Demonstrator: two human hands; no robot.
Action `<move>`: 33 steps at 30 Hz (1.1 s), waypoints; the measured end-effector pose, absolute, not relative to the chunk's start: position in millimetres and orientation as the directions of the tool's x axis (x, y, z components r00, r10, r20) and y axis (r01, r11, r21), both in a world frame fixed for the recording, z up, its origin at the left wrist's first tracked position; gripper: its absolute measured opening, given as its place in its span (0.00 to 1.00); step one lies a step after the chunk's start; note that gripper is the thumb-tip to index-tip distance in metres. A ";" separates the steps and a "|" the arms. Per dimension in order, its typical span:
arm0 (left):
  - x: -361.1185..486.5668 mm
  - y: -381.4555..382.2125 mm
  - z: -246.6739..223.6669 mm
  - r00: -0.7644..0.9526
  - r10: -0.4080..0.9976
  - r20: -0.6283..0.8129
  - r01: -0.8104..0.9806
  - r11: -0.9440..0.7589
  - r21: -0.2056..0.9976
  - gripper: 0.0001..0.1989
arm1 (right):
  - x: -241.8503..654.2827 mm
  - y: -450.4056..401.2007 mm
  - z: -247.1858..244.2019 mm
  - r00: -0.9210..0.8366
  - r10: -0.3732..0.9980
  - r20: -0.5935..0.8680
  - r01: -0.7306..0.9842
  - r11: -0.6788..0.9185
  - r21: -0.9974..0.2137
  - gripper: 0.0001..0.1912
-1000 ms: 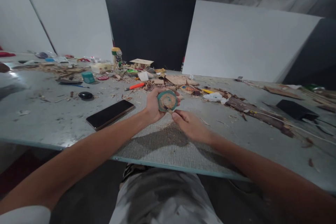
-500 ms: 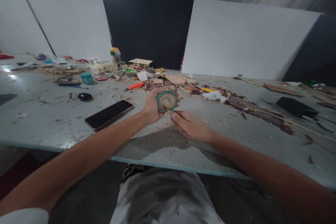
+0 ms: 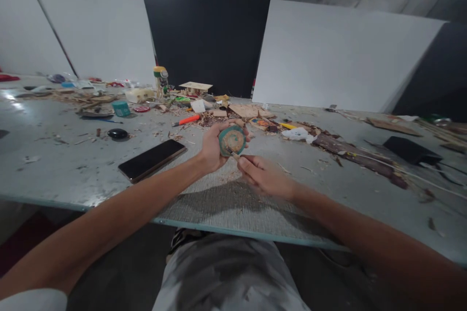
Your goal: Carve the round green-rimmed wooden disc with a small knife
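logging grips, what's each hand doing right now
left hand: closed, holding the round teal-rimmed piece
right hand: closed, pinching a small thin tool

i see a dark phone (image 3: pixel 152 160) lying on my grey table (image 3: pixel 65 170), with a glossy black oval object (image 3: pixel 117 134) and a teal jar (image 3: pixel 120 108) beyond it. farther back i have a yellow-topped bottle (image 3: pixel 161 81) near a small wooden model (image 3: pixel 196 87). off to my right, crumpled white tissue (image 3: pixel 297 134) lies by a long strip of bark (image 3: pixel 357 157), near a black box (image 3: pixel 411 149).
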State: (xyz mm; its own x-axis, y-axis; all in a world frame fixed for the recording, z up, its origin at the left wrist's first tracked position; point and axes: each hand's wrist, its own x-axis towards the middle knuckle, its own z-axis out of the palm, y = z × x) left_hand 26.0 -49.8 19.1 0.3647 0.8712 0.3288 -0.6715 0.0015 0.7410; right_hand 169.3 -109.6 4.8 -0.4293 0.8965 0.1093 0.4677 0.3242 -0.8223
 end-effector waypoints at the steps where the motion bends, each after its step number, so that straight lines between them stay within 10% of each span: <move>1: 26.1 -50.3 19.8 0.364 0.869 0.334 -0.673 -0.003 0.740 0.10 | 169.0 -110.0 4.8 -0.449 0.892 0.043 0.430 0.258 -0.865 0.18; 9: 25.2 -51.2 19.5 0.407 0.864 0.296 -0.679 0.069 0.731 0.10 | 171.1 -107.9 2.5 -0.339 0.848 0.407 0.720 0.513 -0.468 0.11; 17: 26.4 -52.0 23.2 0.358 0.862 0.358 -0.685 -0.018 0.729 0.11 | 163.1 -115.0 2.3 -0.463 0.885 -0.048 0.294 0.102 -0.951 0.19; 25: 25.7 -53.8 23.9 0.371 0.862 0.345 -0.699 0.015 0.715 0.09 | 167.2 -110.7 1.9 -0.317 0.841 0.438 0.630 0.532 -0.565 0.11; 30: 26.6 -52.8 23.0 0.340 0.859 0.382 -0.719 -0.024 0.694 0.11 | 162.1 -113.7 -0.6 -0.427 0.904 0.040 0.268 0.169 -0.949 0.19; 33: 26.7 -52.2 22.0 0.319 0.858 0.403 -0.717 -0.059 0.695 0.10 | 160.6 -113.5 -2.3 -0.478 0.874 -0.082 0.188 0.011 -0.982 0.20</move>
State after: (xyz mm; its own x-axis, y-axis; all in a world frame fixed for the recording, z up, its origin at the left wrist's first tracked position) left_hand 26.7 -52.2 22.0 0.3190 0.8580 0.4026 -0.7168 -0.0595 0.6948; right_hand 160.6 -113.5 -2.3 -0.4781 0.8745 -0.0817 0.1881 0.0111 -0.9821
